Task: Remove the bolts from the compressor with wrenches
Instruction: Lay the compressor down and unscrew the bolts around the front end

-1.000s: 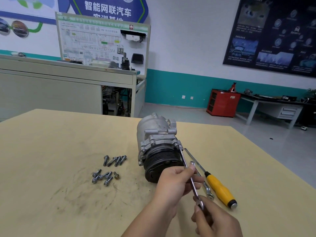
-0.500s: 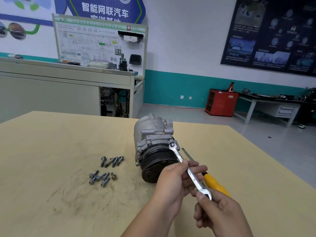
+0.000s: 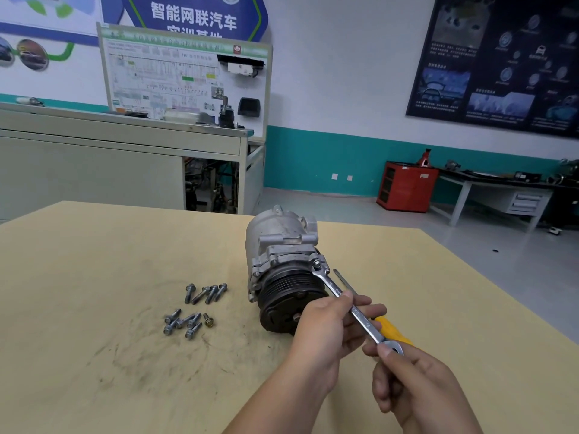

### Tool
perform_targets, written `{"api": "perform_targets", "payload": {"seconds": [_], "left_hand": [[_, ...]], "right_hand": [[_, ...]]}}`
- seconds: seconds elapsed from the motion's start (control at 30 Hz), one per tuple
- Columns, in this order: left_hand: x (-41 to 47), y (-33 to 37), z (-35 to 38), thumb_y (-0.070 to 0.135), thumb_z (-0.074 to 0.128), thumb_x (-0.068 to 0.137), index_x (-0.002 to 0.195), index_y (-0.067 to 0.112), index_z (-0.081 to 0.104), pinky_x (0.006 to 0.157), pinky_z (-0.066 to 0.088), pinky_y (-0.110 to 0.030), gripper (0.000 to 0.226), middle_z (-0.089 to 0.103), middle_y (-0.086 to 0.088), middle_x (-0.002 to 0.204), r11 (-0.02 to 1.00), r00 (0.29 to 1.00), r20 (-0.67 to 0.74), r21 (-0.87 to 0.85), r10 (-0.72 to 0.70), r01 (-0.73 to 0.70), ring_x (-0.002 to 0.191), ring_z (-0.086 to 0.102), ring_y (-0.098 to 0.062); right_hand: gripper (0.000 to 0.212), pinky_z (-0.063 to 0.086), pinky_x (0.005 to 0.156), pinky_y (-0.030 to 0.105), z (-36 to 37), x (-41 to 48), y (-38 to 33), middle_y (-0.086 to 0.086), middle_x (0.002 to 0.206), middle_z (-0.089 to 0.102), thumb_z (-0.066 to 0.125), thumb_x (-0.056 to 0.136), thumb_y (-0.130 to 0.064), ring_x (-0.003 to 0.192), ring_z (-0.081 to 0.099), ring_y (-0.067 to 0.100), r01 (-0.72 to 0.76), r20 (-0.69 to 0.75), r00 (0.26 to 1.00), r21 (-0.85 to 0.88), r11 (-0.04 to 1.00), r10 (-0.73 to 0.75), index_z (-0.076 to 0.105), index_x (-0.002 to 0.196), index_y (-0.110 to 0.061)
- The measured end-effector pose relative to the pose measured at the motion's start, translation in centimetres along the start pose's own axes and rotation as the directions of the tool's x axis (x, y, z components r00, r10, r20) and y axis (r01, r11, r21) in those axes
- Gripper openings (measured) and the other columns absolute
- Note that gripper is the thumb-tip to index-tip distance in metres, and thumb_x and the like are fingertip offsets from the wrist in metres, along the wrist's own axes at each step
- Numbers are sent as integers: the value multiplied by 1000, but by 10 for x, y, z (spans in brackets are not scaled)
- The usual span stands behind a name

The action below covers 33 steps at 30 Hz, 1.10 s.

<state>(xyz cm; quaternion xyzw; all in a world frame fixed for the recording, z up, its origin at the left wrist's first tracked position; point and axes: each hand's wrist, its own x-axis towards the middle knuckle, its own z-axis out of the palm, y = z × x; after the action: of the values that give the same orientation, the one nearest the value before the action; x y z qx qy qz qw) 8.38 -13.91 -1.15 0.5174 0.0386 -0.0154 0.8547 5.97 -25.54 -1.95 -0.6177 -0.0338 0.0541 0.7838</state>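
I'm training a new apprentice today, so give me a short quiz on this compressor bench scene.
1. True or false: only one hand holds the wrench.
2. The loose bolts lie: A) left of the compressor, B) right of it, C) on it?
3. Fill in: the screwdriver handle is ____.
Key: 1 false, left hand and right hand both grip it; 2 A; 3 yellow.

A yellow-handled screwdriver [image 3: 388, 327] lies on the pale wooden tabletop [image 3: 94, 277]. Beyond, a red metal cabinet [image 3: 407, 187] stands on the floor beside a grey workbench with drawers [image 3: 501, 195]; a dark poster [image 3: 501, 64] hangs on the wall above.
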Motion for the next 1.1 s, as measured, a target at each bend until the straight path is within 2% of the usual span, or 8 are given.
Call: {"api": "perform_targets", "payload": {"seconds": [0.17, 0.3, 0.5, 0.7, 0.93, 1.1], "left_hand": [[3, 4, 6, 24, 40, 101, 91, 8, 63, 74, 51, -28, 30, 75, -6, 83, 1000, 1000, 26, 20, -1, 1, 67, 69, -13], [4, 5, 12, 24, 39, 101, 87, 11, 63, 80, 50, -29, 31, 75, -4, 78, 998, 1000, 11, 57, 5, -6, 67, 69, -12], [4, -1, 9, 25, 39, 101, 90, 10, 64, 69, 51, -24, 31, 75, -4, 77, 996, 1000, 1, 84, 9, -9, 63, 69, -12], [5, -1, 7, 26, 40, 101, 91, 10, 64, 73, 51, -25, 31, 75, -5, 78, 995, 1000, 9, 95, 23, -24, 65, 69, -13], [4, -2, 6, 24, 40, 101, 92, 7, 63, 54, 49, -15, 30, 74, -4, 73, 993, 1000, 2, 113, 20, -20, 58, 67, -12], [3, 1, 5, 22, 41, 100, 90, 5, 63, 53, 49, -14, 29, 73, -6, 71, 990, 999, -6, 131, 50, -49, 56, 66, -14]], "right_hand": [[31, 32, 30, 20, -9, 9, -9, 15, 39, 41, 43, 92, 0, 29, 36, 17, 27, -5, 1000, 40, 999, -26, 61, 70, 10], [32, 33, 30, 20, -16, 12, -14, 16, 39, 42, 44, 92, -3, 29, 37, 18, 13, 1, 1000, 32, 999, -13, 62, 69, 9], [32, 32, 29, 21, -15, 8, -7, 17, 38, 42, 44, 93, -1, 27, 37, 19, -17, 11, 1000, 1, 1000, 17, 60, 68, 10], [30, 32, 30, 20, -14, 7, -7, 17, 38, 42, 43, 93, -2, 28, 37, 19, -10, 25, 1000, -5, 1000, 10, 60, 72, 11], [32, 32, 29, 20, -14, 6, -4, 17, 38, 41, 43, 93, -1, 27, 36, 20, -23, 20, 1000, 5, 1000, 23, 61, 69, 10], [32, 30, 29, 19, -10, 5, -1, 17, 39, 41, 43, 92, -1, 27, 34, 19, -34, 20, 999, 56, 998, 33, 60, 67, 9]]}}
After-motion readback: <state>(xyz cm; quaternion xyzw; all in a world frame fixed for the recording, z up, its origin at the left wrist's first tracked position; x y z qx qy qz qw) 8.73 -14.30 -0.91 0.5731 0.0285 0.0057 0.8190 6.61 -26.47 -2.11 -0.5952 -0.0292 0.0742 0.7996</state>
